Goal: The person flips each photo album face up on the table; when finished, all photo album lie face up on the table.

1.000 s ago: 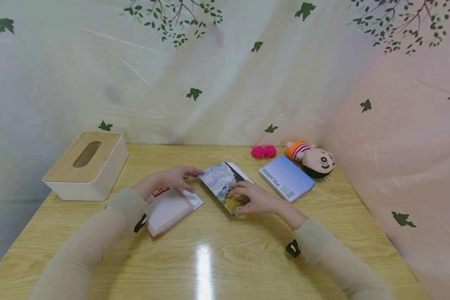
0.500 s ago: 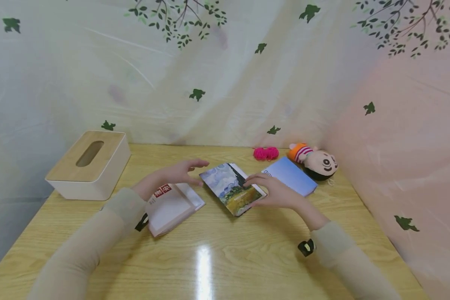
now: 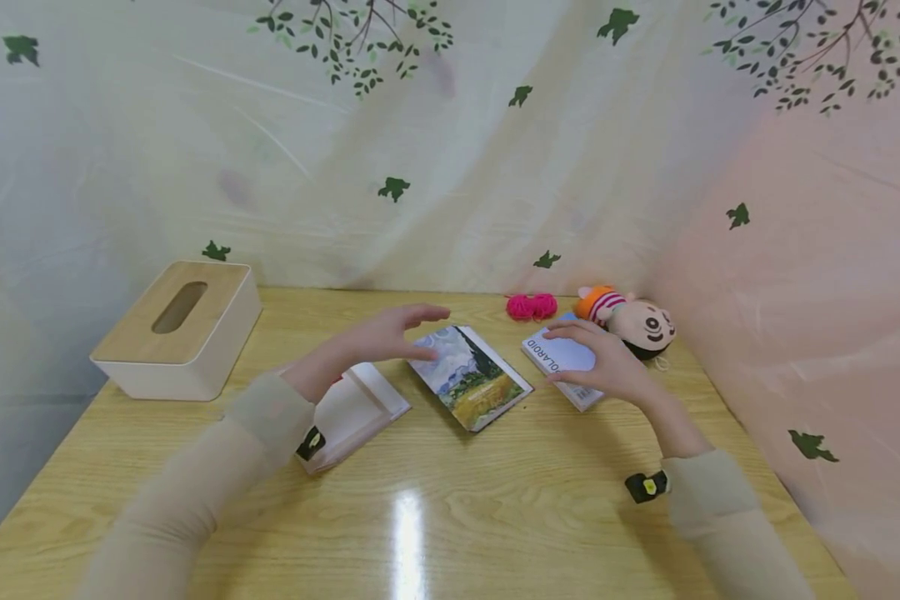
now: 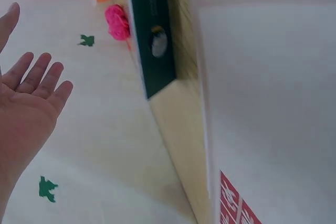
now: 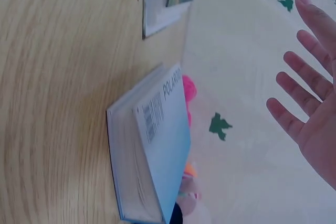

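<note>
My left hand (image 3: 382, 340) is held over the left corner of a book (image 3: 474, 375) with a painted landscape on its cover, thumb and fingers spread. Under my left wrist lies a white, flat book-like item (image 3: 356, 417) with a red label (image 4: 233, 203), partly covered by the sleeve. My right hand (image 3: 609, 360) hovers over the blue-and-white POLAROID book (image 5: 163, 135), fingers apart and grasping nothing. That book lies flat, with its page edges showing in the right wrist view. Both palms show bare in the wrist views.
A white tissue box (image 3: 176, 333) with a wooden lid stands at the back left. Pink yarn (image 3: 532, 307) and a doll (image 3: 633, 321) in an orange-and-striped outfit lie at the back right. A printed curtain (image 3: 450, 208) borders the table (image 3: 487, 517).
My right hand has left the painted-cover book and moved right, over the POLAROID book. My left hand has shifted right, over the painted book's corner.
</note>
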### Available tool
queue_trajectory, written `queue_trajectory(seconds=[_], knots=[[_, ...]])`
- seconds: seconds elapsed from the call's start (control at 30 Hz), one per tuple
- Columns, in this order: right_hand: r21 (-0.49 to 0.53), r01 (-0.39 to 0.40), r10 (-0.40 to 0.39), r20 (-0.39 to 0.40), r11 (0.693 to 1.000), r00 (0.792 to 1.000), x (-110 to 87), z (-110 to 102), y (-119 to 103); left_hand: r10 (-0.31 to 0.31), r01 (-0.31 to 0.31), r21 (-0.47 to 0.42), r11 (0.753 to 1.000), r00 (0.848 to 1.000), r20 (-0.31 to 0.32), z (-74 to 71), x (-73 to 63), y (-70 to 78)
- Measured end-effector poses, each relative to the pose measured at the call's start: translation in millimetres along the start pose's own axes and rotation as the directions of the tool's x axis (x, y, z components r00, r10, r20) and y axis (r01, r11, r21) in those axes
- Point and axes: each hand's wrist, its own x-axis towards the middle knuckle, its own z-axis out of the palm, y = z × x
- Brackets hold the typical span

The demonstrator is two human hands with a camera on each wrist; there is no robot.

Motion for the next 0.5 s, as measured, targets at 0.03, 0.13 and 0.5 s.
queue_trajectory(seconds=[0.03,0.13,0.5], knots=[[-0.003,-0.011,0.011,-0.006,1.000,1.000,-1.8,-2.6,2.2,0.004,-0.004,0.004,1.000,1.000,-0.002,1.5,1.9,3.0],[0.006,-0.035,0.035,-0.031,0.999,0.999,-6.9,-9.6,8.8,0.016,-0.016,-0.001,1.000,1.000,-0.014,6.8,8.4,13.0],[0.091,-0.149,0.159,-0.113,0.985,0.981,-24.3,-16.6,37.1,0.040,-0.041,-0.014,0.999,0.997,-0.066,41.1,37.9,28.5]])
